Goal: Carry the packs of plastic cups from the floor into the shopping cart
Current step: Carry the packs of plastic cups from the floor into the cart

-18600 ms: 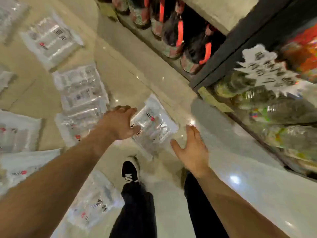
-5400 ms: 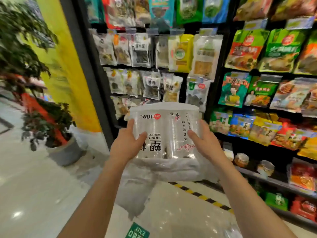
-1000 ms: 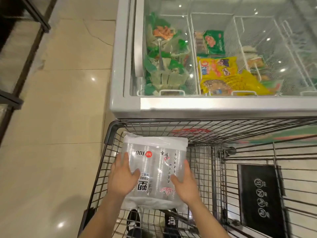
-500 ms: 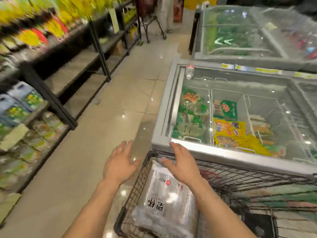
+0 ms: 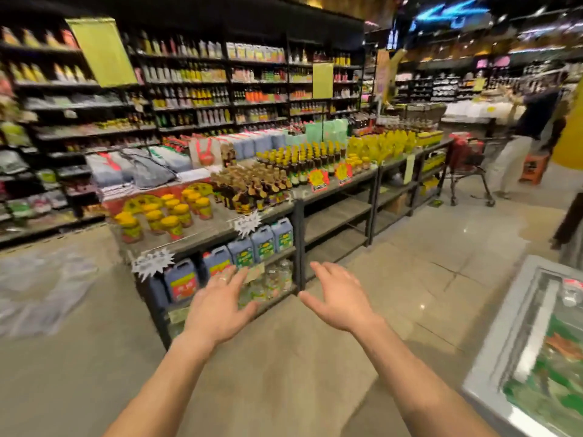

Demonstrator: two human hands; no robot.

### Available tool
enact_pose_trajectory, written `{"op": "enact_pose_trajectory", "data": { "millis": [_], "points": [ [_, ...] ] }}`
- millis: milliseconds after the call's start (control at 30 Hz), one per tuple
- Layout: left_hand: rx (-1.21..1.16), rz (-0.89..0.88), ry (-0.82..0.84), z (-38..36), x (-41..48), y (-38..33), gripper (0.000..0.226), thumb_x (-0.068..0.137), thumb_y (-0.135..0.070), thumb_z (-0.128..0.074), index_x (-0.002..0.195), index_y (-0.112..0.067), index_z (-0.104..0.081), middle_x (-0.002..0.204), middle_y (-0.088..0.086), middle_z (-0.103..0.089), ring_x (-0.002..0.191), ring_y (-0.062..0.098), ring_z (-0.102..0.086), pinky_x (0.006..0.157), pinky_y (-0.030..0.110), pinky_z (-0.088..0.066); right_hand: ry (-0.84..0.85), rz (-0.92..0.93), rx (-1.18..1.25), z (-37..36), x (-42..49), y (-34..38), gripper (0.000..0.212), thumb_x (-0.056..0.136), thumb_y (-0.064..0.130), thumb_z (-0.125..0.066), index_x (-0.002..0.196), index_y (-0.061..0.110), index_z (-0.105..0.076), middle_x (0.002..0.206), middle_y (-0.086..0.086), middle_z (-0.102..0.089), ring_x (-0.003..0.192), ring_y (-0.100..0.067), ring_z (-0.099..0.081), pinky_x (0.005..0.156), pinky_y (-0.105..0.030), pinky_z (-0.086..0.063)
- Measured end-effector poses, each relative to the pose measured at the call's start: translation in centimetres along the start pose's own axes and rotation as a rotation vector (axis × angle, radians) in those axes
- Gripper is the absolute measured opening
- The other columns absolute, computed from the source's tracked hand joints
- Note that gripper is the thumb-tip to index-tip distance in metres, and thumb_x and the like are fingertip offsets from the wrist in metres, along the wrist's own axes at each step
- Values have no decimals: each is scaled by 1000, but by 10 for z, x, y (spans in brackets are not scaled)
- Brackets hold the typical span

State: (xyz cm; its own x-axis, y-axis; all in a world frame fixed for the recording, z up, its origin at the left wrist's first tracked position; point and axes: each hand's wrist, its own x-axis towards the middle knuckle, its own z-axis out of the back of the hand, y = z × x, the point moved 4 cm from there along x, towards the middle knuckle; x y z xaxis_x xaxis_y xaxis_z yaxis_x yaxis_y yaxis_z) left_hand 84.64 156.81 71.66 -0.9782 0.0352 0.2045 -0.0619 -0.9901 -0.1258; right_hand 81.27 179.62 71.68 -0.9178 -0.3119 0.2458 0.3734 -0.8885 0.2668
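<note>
Left hand (image 5: 220, 305) and right hand (image 5: 339, 299) released, fingers spread, empty, in front of display shelf (image 5: 284, 197); blurred packs (image 5: 44, 288) left of it.

Both hands (image 5: 220, 307) (image 5: 339, 302) hover empty before display shelves (image 5: 334, 212).

Squat glass jars (image 5: 172, 222) wore yellow lids. Blue plastic jugs (image 5: 243, 249) carried green and red labels. White starburst price tags (image 5: 152, 263) bore black writing. The glossy tiled floor (image 5: 410, 279) was beige; blurred clear plastic packs (image 5: 41, 288) on it looked greyish-white. The metal rim of the chest freezer (image 5: 489, 357) was silver-grey.
</note>
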Motion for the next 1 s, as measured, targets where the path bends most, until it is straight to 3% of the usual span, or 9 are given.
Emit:
{"op": "enact_pose_trajectory", "data": {
  "millis": [167, 433, 600, 700, 833, 1000],
  "points": [
    [17, 193, -53, 50, -55, 152, 99, 65, -77, -18, 152, -30, -27, 158, 0, -29, 142, 21, -31, 109, 37, -36, 31, 210, -11, -35, 61, 162, 76, 90, 65, -42, 151, 23, -27, 153, -3, -37, 141, -23, -31, 111, -40, -32],
    [29, 417, -58, 88, -127, 362, 75, 89, -63, -46, 152, -32, -21, 159, -4, -24, 143, 19, -27, 110, 39, -33, 117, 472, 81, -112, 129, 395, 74, 91, 62, -47, 151, 23, -31, 151, -2, -40, 139, -23, -35, 109, -41, -35],
    [67, 581, -43, 89, -149, 474, 80, 84, -68, -43, 152, -31, -23, 158, -1, -27, 138, 24, -35, 107, 38, -36, 147, 607, 99, -173, 175, 508, 75, 89, 65, -45, 149, 22, -34, 147, -4, -44, 136, -24, -39, 108, -41, -36],
    [69, 662, -33, 86, -144, 541, 82, 82, -69, -39, 153, -31, -22, 158, 0, -26, 140, 22, -34, 108, 40, -35, 175, 667, 135, -216, 214, 568, 75, 89, 65, -46, 149, 23, -33, 149, -2, -42, 137, -22, -37, 109, -40, -35],
    [65, 731, -42, 75, -111, 639, 94, 70, -76, -20, 152, -31, -23, 158, -1, -28, 143, 20, -28, 111, 42, -32, 225, 730, 195, -273, 285, 637, 74, 90, 64, -44, 151, 23, -30, 151, -1, -40, 139, -21, -34, 110, -41, -33],
    [51, 824, -37, 72, -39, 757, 85, 78, -70, -35, 152, -29, -22, 158, -2, -26, 142, 22, -30, 109, 43, -35, 268, 776, 185, -331, 407, 716, 73, 91, 64, -42, 151, 24, -27, 152, -1, -38, 140, -22, -34, 110, -38, -32]
  ]
}}
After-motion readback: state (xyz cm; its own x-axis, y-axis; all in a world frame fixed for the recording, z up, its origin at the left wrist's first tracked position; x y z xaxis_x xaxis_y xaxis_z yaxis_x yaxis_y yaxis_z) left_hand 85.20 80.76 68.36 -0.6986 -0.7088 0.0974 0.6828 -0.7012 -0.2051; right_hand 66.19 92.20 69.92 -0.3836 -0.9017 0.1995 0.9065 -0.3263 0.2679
